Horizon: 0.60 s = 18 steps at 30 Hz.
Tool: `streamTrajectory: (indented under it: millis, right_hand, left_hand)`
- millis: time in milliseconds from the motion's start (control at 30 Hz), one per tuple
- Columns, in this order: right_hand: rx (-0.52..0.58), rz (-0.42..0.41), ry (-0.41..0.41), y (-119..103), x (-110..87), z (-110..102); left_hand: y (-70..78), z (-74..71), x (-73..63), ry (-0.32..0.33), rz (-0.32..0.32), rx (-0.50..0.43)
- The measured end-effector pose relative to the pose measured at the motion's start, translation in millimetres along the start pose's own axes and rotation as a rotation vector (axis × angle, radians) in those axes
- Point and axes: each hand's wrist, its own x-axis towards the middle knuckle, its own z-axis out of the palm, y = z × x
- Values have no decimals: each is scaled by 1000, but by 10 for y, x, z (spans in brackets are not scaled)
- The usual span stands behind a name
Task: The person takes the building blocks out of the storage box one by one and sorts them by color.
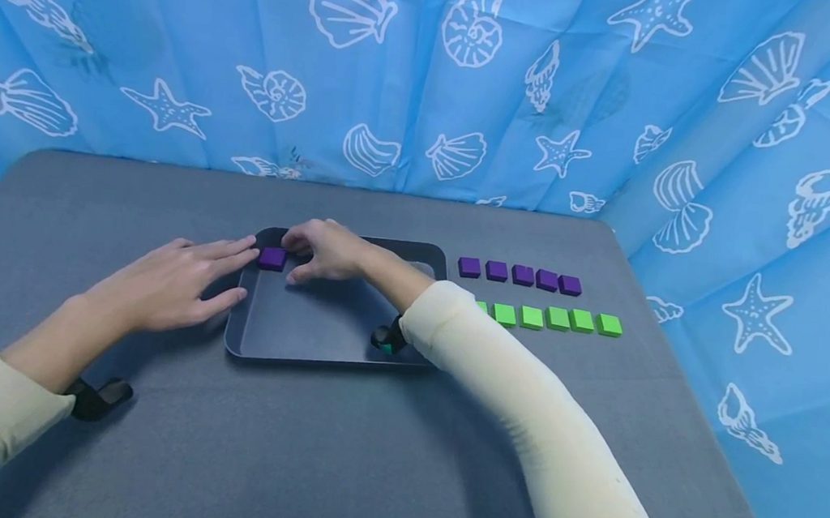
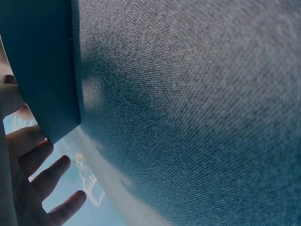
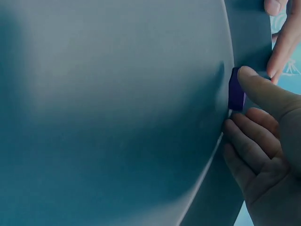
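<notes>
A purple block [image 1: 272, 258] lies in the back left corner of a dark rectangular tray [image 1: 334, 362]. My right hand [image 1: 328, 252] reaches over the tray just right of that block, thumb and fingers parted. From the right wrist, the thumb [image 3: 254, 80] overlaps one end of the purple block [image 3: 236, 92] in the picture, and the fingertips lie by its other end. My left hand [image 1: 171, 284] is at the tray's left side with fingers extended. Its fingertips are at the rim beside the block; the left wrist view shows them along the tray's outer wall [image 2: 42, 66].
Right of the tray, a row of several purple blocks [image 1: 523, 276] runs behind a row of several green blocks [image 1: 531, 317]. My right forearm partly covers the green row. A grey cloth [image 1: 282, 460] covers the table, and a blue shell-patterned curtain [image 1: 415, 72] hangs behind it.
</notes>
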Motion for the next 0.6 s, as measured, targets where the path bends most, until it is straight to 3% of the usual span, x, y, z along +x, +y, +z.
streamTrajectory:
  millis: [600]
  right_hand:
    - [-57, 35, 73, -109, 180, 95]
  left_hand:
    - [-10, 9, 1, 14, 12, -6]
